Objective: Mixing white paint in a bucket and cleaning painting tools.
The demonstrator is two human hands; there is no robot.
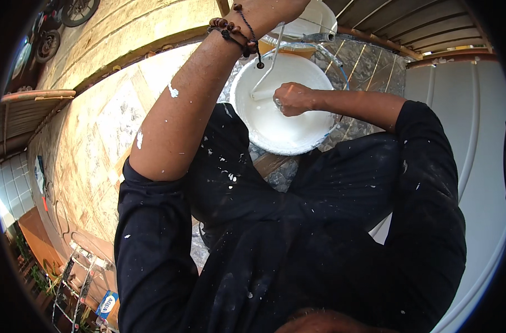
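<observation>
A white cylindrical paint roller (263, 95) on a bent, white-coated rod (272, 64) sits inside a round white bucket (292, 135), the right hand (293, 99) at the roller's end, fingers curled together, the left hand (284, 8), cropped above, its finger state undeterminable.

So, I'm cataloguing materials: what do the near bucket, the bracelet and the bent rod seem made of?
Near bucket: probably plastic, from its smooth, round wall; white smears mask its finish.
Bracelet: brown, low-gloss beads, perhaps wood, on black, twisted-looking cord.
Rod: likely metal, being thin and bent; its whitish coating leaves this open.
</observation>
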